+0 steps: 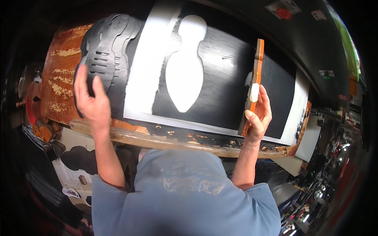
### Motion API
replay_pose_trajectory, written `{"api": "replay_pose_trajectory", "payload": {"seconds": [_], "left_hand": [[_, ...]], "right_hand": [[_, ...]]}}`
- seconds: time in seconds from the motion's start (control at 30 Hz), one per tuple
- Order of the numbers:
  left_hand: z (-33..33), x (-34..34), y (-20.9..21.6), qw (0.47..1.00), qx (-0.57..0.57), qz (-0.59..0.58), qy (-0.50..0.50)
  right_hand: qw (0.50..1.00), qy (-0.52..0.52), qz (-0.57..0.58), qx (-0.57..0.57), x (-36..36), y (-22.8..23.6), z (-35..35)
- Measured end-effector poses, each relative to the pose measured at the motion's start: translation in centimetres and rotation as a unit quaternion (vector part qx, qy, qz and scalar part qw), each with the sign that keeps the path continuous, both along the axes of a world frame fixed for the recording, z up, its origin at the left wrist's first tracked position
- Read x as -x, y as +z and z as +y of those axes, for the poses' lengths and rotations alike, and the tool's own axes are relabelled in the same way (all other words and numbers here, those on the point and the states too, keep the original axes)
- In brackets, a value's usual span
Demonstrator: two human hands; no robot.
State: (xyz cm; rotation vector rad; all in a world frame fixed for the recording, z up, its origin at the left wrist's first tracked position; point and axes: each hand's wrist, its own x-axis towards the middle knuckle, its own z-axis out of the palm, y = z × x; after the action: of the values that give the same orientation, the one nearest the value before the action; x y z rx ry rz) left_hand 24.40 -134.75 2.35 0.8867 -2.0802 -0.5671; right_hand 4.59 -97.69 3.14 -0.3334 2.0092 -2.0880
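My right hand [258,120] grips a long cutting die [256,74], thumb on one side and fingers on the other. Its narrow orange and dark edge faces me, and a white patch [254,93] sits near my fingers. Under it lies a black sheet [224,86] with a smooth surface. A figure-shaped cutout [185,74] in that sheet shows white through it. Over on the left, my left hand [93,100] has its fingers apart, at the near edge of a pile of cut black pieces [118,47] with slots. Whether it touches the pile I cannot tell.
A white board [147,59] lies beneath the black sheet. The worn brown table [65,74] has a rounded front edge [173,142] with scraps along it. A dark machine body [303,39] with a red button [283,13] overhangs the far right side.
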Motion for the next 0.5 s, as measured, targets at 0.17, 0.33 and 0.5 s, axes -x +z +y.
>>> {"api": "replay_pose_trajectory", "payload": {"seconds": [0.17,0.33,0.5], "left_hand": [[6.2,12.7,-1.2,0.945,-0.133,-0.009,-0.300],[14.5,23.1,-4.2,0.901,0.142,-0.118,-0.393],[19.4,16.1,-5.2,0.798,0.041,-0.057,-0.598]], "right_hand": [[0.997,-0.013,-0.035,0.072,0.6,-1.2,1.0],[0.980,-0.029,-0.092,0.172,0.9,-1.3,1.2],[0.975,-0.038,-0.105,0.194,1.2,-1.3,1.6]]}}
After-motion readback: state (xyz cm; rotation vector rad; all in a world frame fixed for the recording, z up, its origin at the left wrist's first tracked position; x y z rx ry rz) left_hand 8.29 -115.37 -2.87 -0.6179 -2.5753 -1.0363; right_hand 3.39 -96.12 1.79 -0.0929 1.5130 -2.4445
